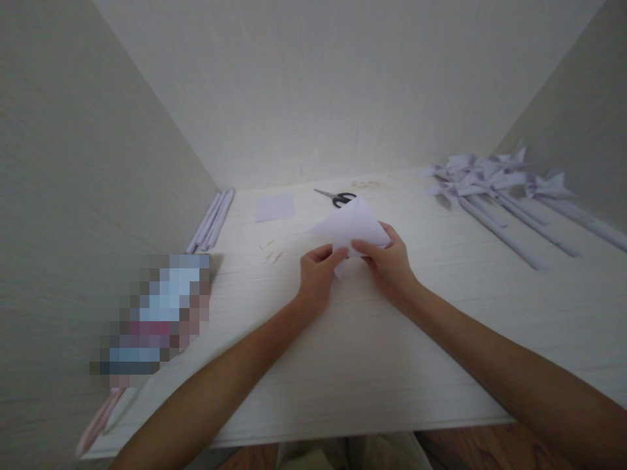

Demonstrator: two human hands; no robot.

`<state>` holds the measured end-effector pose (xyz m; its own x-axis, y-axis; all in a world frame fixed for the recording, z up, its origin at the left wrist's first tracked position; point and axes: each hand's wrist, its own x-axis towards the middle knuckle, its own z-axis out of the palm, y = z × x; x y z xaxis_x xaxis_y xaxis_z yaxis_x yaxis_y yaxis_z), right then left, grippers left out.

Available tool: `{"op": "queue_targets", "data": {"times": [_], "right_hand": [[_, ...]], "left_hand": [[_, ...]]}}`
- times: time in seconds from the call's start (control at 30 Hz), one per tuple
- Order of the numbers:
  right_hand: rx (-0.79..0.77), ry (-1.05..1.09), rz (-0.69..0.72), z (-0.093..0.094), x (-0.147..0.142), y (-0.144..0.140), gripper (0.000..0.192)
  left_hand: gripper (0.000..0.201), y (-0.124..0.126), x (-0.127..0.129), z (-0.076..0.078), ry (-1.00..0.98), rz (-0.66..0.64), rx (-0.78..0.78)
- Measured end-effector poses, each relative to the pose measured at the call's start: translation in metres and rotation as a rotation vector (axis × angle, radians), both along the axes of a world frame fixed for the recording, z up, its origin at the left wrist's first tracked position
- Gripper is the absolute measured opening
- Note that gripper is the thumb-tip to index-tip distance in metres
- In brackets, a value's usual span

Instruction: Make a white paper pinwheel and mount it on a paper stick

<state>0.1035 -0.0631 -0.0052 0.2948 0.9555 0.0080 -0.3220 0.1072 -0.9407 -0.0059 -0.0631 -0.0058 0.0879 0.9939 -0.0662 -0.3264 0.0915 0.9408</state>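
A white sheet of paper (353, 222), creased and pointed at the top, is held up over the middle of the table. My left hand (318, 271) pinches its lower left edge, thumb on the near face. At the lower right, my right hand (389, 258) grips the same sheet with the thumb laid across it and the fingers behind. A small flap hangs below between the hands. Just beyond the paper lie black-handled scissors (337, 198), their handles partly covered by it. The fingers behind the sheet are hidden.
Several paper pinwheels (482, 179) on rolled sticks lie at the right. Rolled paper tubes (213, 220) rest at the back left, beside a flat paper square (275, 207). Small thin sticks (271, 252) are scattered near my left hand. A pixelated object (161, 313) stands at the left edge.
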Motion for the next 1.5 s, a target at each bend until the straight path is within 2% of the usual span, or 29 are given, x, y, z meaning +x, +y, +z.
{"op": "queue_targets", "data": {"times": [0.13, 0.53, 0.6, 0.7, 0.77, 0.87, 0.93, 0.97, 1.07, 1.13, 1.2, 1.33, 1.4, 1.5], "right_hand": [[0.000, -0.037, -0.018, -0.002, -0.004, -0.003, 0.051], [0.012, -0.029, -0.011, -0.003, -0.006, -0.004, 0.048], [0.035, -0.037, 0.065, -0.002, 0.000, -0.002, 0.047], [0.130, -0.059, 0.267, 0.001, 0.018, 0.004, 0.041], [0.192, -0.088, 0.340, 0.001, 0.033, 0.010, 0.038], [0.185, -0.195, 0.512, -0.002, 0.050, 0.017, 0.028], [0.194, -0.211, 0.589, -0.002, 0.056, 0.019, 0.036], [0.199, -0.204, 0.616, -0.001, 0.057, 0.018, 0.046], [0.186, -0.178, 0.695, 0.004, 0.058, 0.014, 0.079], [0.158, -0.182, 0.747, 0.008, 0.058, 0.012, 0.086], [0.119, -0.199, 0.796, 0.009, 0.059, 0.011, 0.078], [0.059, -0.290, 0.860, 0.006, 0.061, 0.013, 0.035], [0.079, -0.344, 0.815, 0.004, 0.062, 0.015, 0.019], [0.090, -0.391, 0.733, 0.002, 0.061, 0.016, 0.010]], "left_hand": [[0.017, 0.001, 0.001, -0.005, 0.083, 0.063, 0.036], [0.020, 0.003, -0.002, -0.007, 0.210, 0.087, 0.106], [0.019, 0.007, -0.007, -0.008, 0.200, 0.073, 0.092], [0.017, 0.016, -0.015, -0.008, 0.170, 0.025, 0.063], [0.016, 0.021, -0.019, -0.008, 0.174, -0.038, 0.031], [0.016, 0.024, -0.024, -0.006, 0.225, -0.168, -0.019], [0.017, 0.023, -0.025, -0.004, 0.261, -0.236, -0.031], [0.017, 0.023, -0.026, -0.004, 0.276, -0.258, -0.030], [0.020, 0.021, -0.026, -0.002, 0.314, -0.277, -0.015], [0.021, 0.021, -0.026, -0.002, 0.323, -0.277, -0.009], [0.021, 0.021, -0.026, -0.001, 0.334, -0.277, 0.000], [0.019, 0.020, -0.025, 0.001, 0.393, -0.265, 0.020], [0.019, 0.020, -0.025, 0.002, 0.422, -0.260, 0.022], [0.020, 0.021, -0.026, 0.003, 0.460, -0.265, 0.017]]}}
